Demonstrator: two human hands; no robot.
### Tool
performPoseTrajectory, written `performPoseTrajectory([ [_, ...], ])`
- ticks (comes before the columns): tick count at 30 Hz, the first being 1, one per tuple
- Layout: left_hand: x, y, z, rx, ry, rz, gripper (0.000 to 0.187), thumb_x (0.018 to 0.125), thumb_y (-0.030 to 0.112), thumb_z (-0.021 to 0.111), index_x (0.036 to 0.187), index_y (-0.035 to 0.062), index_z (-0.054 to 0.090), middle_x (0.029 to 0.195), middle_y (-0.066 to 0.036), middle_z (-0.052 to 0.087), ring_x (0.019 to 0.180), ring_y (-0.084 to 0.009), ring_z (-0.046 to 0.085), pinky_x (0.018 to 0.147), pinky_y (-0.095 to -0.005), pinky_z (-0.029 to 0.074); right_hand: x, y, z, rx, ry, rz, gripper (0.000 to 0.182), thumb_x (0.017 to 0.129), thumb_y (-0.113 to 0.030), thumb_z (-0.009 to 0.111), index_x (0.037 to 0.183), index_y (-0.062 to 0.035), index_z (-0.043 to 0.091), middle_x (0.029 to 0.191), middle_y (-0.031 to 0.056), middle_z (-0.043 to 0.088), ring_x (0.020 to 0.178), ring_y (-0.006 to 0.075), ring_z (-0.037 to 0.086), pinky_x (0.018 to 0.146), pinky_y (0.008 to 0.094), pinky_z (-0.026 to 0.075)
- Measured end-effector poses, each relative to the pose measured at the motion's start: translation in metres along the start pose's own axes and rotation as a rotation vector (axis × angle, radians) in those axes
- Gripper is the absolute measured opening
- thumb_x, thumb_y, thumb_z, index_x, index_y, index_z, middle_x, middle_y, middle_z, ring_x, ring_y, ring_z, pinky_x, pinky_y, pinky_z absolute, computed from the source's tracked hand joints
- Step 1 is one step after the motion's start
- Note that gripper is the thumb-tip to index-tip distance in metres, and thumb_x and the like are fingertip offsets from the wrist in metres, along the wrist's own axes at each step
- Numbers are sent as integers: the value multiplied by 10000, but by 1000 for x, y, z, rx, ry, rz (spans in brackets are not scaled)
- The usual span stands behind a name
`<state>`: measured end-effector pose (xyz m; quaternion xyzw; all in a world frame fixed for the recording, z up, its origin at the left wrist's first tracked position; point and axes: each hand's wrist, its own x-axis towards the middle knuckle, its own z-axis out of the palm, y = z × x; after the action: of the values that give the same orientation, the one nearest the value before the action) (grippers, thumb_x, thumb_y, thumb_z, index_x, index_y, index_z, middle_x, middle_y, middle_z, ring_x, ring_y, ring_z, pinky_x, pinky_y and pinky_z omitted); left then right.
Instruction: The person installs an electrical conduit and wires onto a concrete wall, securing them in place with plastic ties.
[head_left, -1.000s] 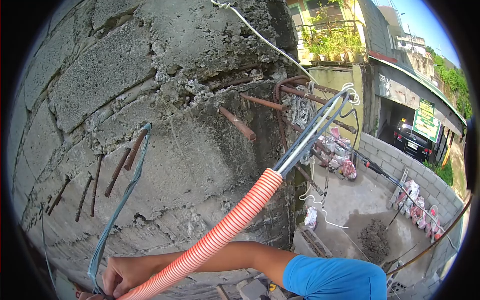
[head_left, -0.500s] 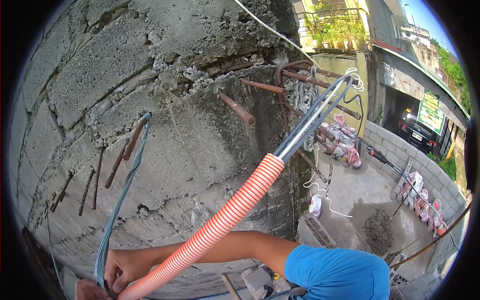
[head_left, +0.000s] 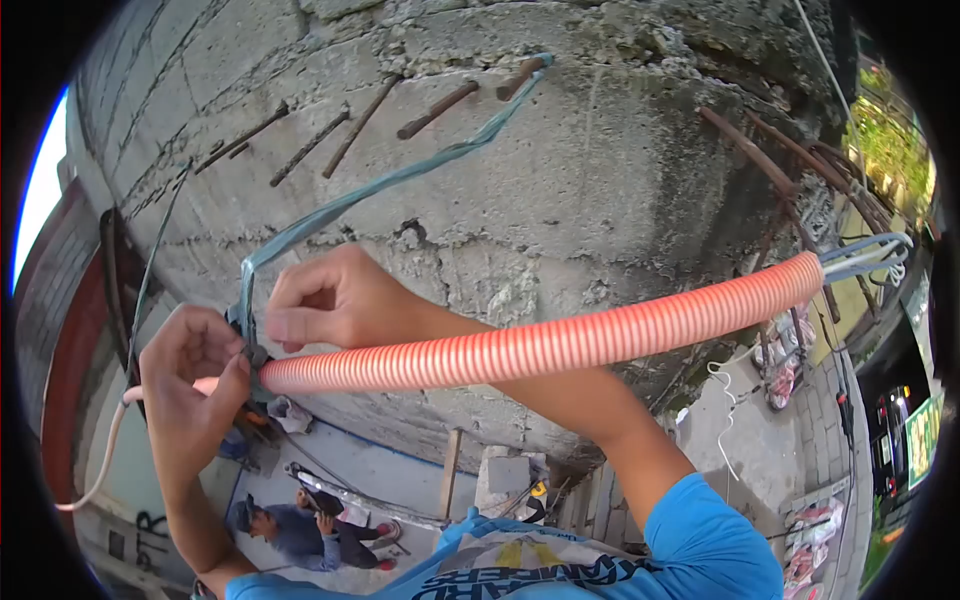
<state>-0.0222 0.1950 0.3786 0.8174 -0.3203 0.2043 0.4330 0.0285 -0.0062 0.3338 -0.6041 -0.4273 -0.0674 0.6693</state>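
An orange corrugated conduit (head_left: 560,335) runs across in front of me, with grey and white wires (head_left: 868,258) coming out of its right end. A twisted blue plastic strip (head_left: 370,185) hangs from a rebar stub and comes down to a dark knot at the conduit's left part. My left hand (head_left: 190,385) is closed at this knot, thumb and fingers pinching the strip there. Just right of the strip, above the conduit, my right hand (head_left: 335,300) has its thumb and index finger pressed together; whatever is between them is hidden.
Several rusty rebar stubs (head_left: 435,110) stick out of the rough concrete wall (head_left: 590,160). Far below, a person (head_left: 305,530) in dark clothes is on the ground, near a wooden post (head_left: 451,470). Filled sacks (head_left: 812,545) lie at the lower right. A thin pale hose (head_left: 105,450) curves at the left.
My view has swung left and down, bringing both hands and the ground below into sight. The conduit now lies nearly level. My right hand has lifted a little off the knot.
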Motion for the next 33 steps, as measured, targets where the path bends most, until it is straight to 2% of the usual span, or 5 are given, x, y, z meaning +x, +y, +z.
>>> performPoseTrajectory([
  [15,-6,-21,-13,-281,-86,-31,208,789,15,727,889,-6,546,864,-94,663,749,-100,645,659,-208,531,7,-5,10,-109,-54,240,197,760,-138,766,835,27,687,765,88,675,683,106,625,631,241,511],
  [18,-12,-23,-10,-161,-49,67,187,797,47,723,931,-10,606,871,-103,664,791,-129,653,683,-255,534,7,-11,15,-114,-19,247,171,743,-106,747,832,25,683,765,96,674,672,111,622,625,241,505],
  [23,4,-24,-17,456,149,680,211,770,87,721,973,36,692,873,-109,659,781,-193,650,681,-308,517,9,-22,16,-179,-36,382,185,705,-60,707,851,-2,608,807,81,653,729,116,617,666,248,499],
  [31,-20,-13,-28,394,-212,154,114,749,89,688,812,-1,660,829,-87,634,675,-186,590,604,-280,455,17,-5,4,60,-147,379,117,690,-49,598,725,-59,488,722,-6,554,663,66,491,605,226,384],
  [33,-18,-27,-24,246,-181,316,124,760,107,695,788,-2,645,791,-82,618,667,-170,564,602,-281,437,19,-5,5,-46,-140,270,93,695,-32,578,730,-54,495,743,10,563,690,77,501,638,236,397],
])
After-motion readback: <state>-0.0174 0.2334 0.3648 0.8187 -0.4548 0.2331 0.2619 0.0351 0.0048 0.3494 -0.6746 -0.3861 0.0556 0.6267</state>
